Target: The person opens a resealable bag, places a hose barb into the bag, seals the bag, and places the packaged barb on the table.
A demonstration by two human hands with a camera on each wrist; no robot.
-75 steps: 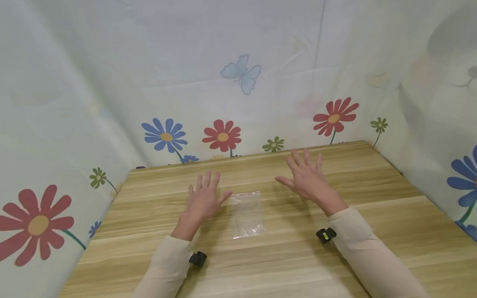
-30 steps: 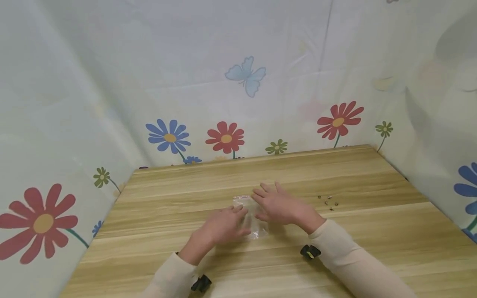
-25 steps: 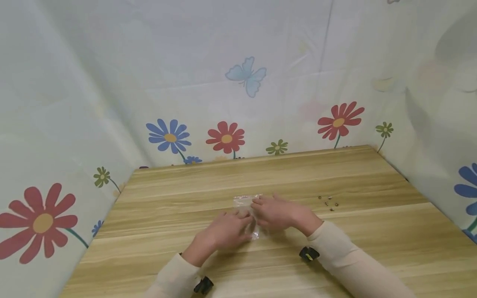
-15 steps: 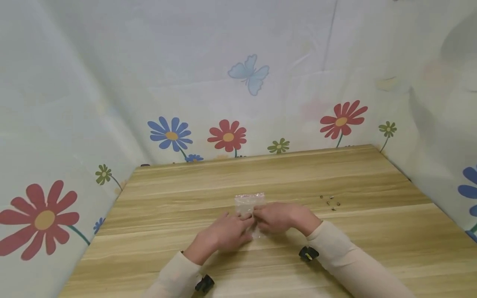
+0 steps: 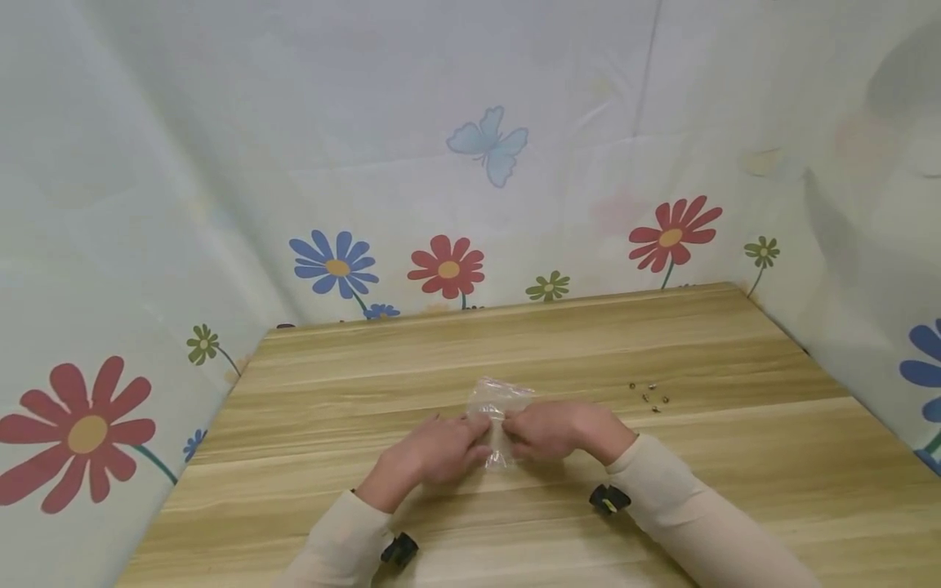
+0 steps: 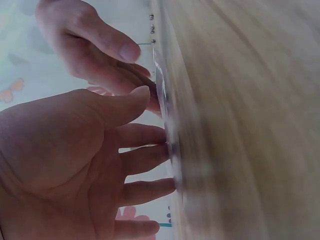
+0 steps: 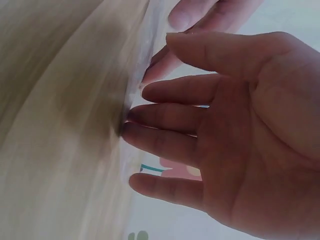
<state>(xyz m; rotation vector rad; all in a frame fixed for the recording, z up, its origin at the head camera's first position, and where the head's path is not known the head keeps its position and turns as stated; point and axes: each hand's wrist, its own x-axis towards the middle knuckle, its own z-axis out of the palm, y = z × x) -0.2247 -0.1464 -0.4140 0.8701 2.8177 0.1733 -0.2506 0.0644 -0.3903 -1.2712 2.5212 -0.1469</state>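
A small clear zip bag (image 5: 501, 395) lies on the wooden table, turned slightly, with its lower part partly hidden by both hands. The left hand (image 5: 439, 449) rests its fingertips on the bag's left side. From the other side, the right hand (image 5: 551, 428) touches the bag. In the left wrist view, the left hand (image 6: 95, 150) has nearly straight fingers, their tips on the plastic film (image 6: 164, 92). Likewise, the right hand (image 7: 220, 125) in the right wrist view shows extended fingers with the tips against the bag. Neither thumb pinches it.
Several tiny metal pieces (image 5: 646, 398), too small to identify, lie to the right of the right hand. The wood-grain table (image 5: 353, 367) meets a flower-printed cloth (image 5: 382, 163) at the back and sides. A black wrist device (image 5: 608, 498) sits under the right sleeve.
Both hands, spread apart at first, have come inward onto the bag. The right hand's move uncovered the small metal pieces. Over the last half second the bag has turned a little clockwise.
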